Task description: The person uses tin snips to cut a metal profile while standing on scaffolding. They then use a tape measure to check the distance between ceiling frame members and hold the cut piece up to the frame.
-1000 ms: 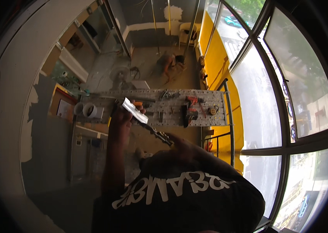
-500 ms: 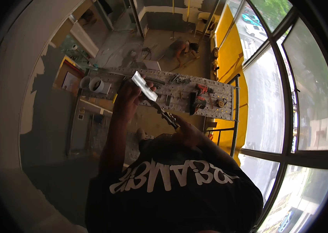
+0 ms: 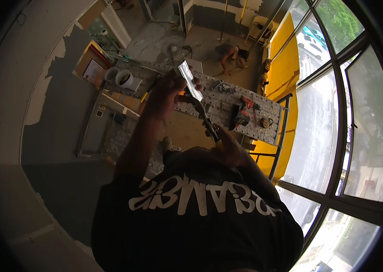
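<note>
My left hand point(image 3: 173, 88) is closed on a short, shiny silver metal strip point(image 3: 190, 79), held up over the scaffold platform. My right hand point(image 3: 227, 149) grips a dark metal hand tool point(image 3: 207, 120), apparently pliers or snips with a yellowish handle, whose far end meets the strip's lower end; the contact itself is too dark to make out. Below, on the perforated platform point(image 3: 268, 133), lie a red-and-black drill point(image 3: 242, 115), a round yellow-and-black item point(image 3: 266, 123) and small metal pieces. Two white buckets point(image 3: 126, 80) stand at its left end.
A co-worker point(image 3: 227, 54) crouches on the floor beyond the platform, near a standing fan point(image 3: 171, 45). Tubular scaffold rails point(image 3: 280, 131) edge the platform. Yellow panels point(image 3: 284, 54) and tall framed windows point(image 3: 345, 127) line the right; a patched grey wall point(image 3: 53, 127) is on the left.
The view has swung, so the platform and room appear higher and more tilted. Both hands have shifted up and rightward in the picture, still holding the strip and tool.
</note>
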The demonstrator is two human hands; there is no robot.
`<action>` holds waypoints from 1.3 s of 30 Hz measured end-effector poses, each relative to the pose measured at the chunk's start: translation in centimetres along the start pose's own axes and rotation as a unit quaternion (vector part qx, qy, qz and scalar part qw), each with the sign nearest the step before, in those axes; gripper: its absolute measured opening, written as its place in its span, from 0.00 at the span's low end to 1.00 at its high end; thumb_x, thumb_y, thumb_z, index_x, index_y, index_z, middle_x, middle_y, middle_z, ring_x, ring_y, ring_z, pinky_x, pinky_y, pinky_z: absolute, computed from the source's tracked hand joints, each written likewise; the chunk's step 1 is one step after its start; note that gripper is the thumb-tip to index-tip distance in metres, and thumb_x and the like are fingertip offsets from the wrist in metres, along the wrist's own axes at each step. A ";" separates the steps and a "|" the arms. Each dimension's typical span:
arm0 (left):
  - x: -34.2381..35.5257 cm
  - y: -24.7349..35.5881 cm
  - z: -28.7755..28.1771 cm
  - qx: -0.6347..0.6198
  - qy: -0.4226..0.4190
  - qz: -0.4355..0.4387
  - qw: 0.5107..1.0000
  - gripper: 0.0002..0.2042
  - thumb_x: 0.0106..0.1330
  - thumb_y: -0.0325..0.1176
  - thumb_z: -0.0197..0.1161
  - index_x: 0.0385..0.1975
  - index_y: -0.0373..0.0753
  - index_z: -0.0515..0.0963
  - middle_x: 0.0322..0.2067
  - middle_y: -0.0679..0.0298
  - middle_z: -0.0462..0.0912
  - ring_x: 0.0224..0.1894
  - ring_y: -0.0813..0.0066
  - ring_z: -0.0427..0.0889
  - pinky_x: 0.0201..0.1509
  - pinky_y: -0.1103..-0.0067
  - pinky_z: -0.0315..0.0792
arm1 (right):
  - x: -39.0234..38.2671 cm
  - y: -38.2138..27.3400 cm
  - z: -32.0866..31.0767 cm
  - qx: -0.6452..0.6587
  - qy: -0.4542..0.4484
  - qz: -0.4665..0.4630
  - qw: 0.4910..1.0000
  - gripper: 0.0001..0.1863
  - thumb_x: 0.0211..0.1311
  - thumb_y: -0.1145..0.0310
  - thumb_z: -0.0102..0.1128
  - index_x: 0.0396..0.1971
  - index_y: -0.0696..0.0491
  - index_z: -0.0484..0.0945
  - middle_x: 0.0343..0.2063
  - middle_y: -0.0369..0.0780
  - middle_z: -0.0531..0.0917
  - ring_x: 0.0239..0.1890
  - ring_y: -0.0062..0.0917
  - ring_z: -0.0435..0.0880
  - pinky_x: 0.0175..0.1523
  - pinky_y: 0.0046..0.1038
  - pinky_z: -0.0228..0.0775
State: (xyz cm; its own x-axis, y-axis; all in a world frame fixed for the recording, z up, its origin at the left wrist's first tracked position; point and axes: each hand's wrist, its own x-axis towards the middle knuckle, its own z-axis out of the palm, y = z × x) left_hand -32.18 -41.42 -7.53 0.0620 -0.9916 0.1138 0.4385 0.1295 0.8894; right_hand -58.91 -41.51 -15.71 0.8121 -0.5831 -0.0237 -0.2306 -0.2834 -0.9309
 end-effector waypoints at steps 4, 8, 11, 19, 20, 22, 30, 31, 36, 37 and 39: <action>0.8 -0.1 0.5 0.020 0.009 -0.007 1.000 0.24 0.68 0.36 0.59 0.60 0.32 0.65 0.41 0.54 0.80 0.48 0.61 0.81 0.54 0.65 0.76 | -0.4 0.5 0.1 -0.015 0.046 -0.016 0.999 0.38 0.53 0.75 0.60 0.66 0.61 0.58 0.58 0.49 0.73 0.63 0.36 0.71 0.66 0.34 0.61; 0.7 -0.4 0.0 -0.012 -0.025 0.004 1.000 0.26 0.67 0.39 0.61 0.60 0.34 0.65 0.41 0.54 0.79 0.49 0.60 0.81 0.52 0.63 0.77 | -0.3 -1.5 -0.2 0.003 0.036 0.084 0.996 0.38 0.53 0.75 0.60 0.66 0.62 0.57 0.59 0.52 0.73 0.63 0.39 0.71 0.65 0.35 0.62; -0.1 -0.7 -0.8 -0.007 0.002 -0.004 1.000 0.31 0.64 0.42 0.65 0.62 0.33 0.63 0.46 0.51 0.77 0.52 0.54 0.79 0.56 0.60 0.75 | 0.0 -1.0 -0.2 -0.022 0.020 0.012 0.999 0.39 0.54 0.70 0.63 0.66 0.58 0.56 0.60 0.54 0.68 0.65 0.45 0.67 0.66 0.37 0.62; -2.5 -1.1 -1.7 0.007 0.003 -0.025 1.000 0.38 0.60 0.46 0.69 0.65 0.35 0.60 0.50 0.49 0.76 0.55 0.51 0.77 0.60 0.56 0.70 | -0.3 -2.4 0.4 0.034 -0.030 0.033 0.998 0.38 0.54 0.70 0.62 0.66 0.58 0.58 0.60 0.52 0.68 0.66 0.43 0.66 0.67 0.39 0.60; -2.8 -1.0 -1.5 0.020 0.032 -0.027 0.999 0.38 0.60 0.46 0.70 0.65 0.34 0.61 0.50 0.49 0.77 0.54 0.51 0.77 0.60 0.56 0.70 | -0.3 -2.0 0.4 0.035 -0.027 0.032 0.999 0.38 0.54 0.70 0.62 0.66 0.58 0.58 0.60 0.52 0.68 0.66 0.43 0.66 0.67 0.39 0.60; -3.1 -0.9 -1.4 0.033 0.060 -0.031 0.997 0.38 0.59 0.46 0.70 0.64 0.34 0.61 0.50 0.49 0.77 0.54 0.51 0.77 0.60 0.56 0.70 | -0.2 -2.0 0.1 0.022 -0.055 0.027 0.998 0.43 0.56 0.64 0.64 0.68 0.57 0.53 0.63 0.51 0.63 0.67 0.45 0.63 0.69 0.40 0.58; -2.3 -0.3 -1.4 0.075 0.020 0.003 0.997 0.39 0.60 0.48 0.69 0.64 0.31 0.59 0.47 0.46 0.79 0.53 0.48 0.79 0.59 0.54 0.71 | 0.5 -1.4 -0.3 0.012 -0.079 0.025 0.997 0.44 0.54 0.65 0.65 0.69 0.58 0.51 0.64 0.52 0.62 0.68 0.46 0.60 0.70 0.41 0.56; -2.2 -0.3 -1.3 0.072 0.023 0.001 0.997 0.39 0.60 0.48 0.69 0.64 0.31 0.60 0.47 0.46 0.79 0.53 0.48 0.79 0.60 0.54 0.70 | 0.6 -1.3 -0.4 0.018 -0.070 0.012 0.997 0.44 0.54 0.65 0.65 0.68 0.58 0.52 0.64 0.52 0.62 0.68 0.47 0.60 0.70 0.41 0.56; -1.9 -0.2 -1.3 0.032 0.053 -0.038 0.997 0.42 0.51 0.44 0.76 0.64 0.34 0.62 0.48 0.49 0.79 0.54 0.47 0.77 0.61 0.55 0.70 | 0.6 -0.8 -0.4 -0.002 -0.061 0.007 0.998 0.43 0.54 0.65 0.65 0.67 0.59 0.53 0.63 0.53 0.63 0.67 0.47 0.61 0.69 0.41 0.58; -1.8 -0.1 -1.3 0.025 0.054 -0.041 0.997 0.41 0.51 0.43 0.76 0.63 0.34 0.63 0.47 0.49 0.79 0.54 0.47 0.77 0.61 0.54 0.70 | 0.8 -0.8 -0.3 0.016 -0.055 0.009 0.998 0.42 0.55 0.65 0.65 0.67 0.59 0.54 0.63 0.53 0.63 0.67 0.47 0.62 0.69 0.41 0.58; -1.4 0.0 -1.0 0.043 0.036 -0.023 0.998 0.39 0.54 0.46 0.74 0.62 0.33 0.62 0.47 0.48 0.79 0.53 0.48 0.78 0.60 0.54 0.71 | 0.9 -1.1 -0.7 0.004 -0.050 0.011 0.999 0.41 0.56 0.63 0.64 0.67 0.59 0.55 0.63 0.53 0.64 0.67 0.46 0.63 0.68 0.41 0.59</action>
State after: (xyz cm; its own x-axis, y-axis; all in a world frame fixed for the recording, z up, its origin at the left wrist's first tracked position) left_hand -31.33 -40.01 -8.13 0.1095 -0.9931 0.0416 0.3638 0.0790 0.9281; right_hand -58.33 -42.26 -14.44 0.8567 -0.5096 -0.0798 -0.2444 -0.2648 -0.9328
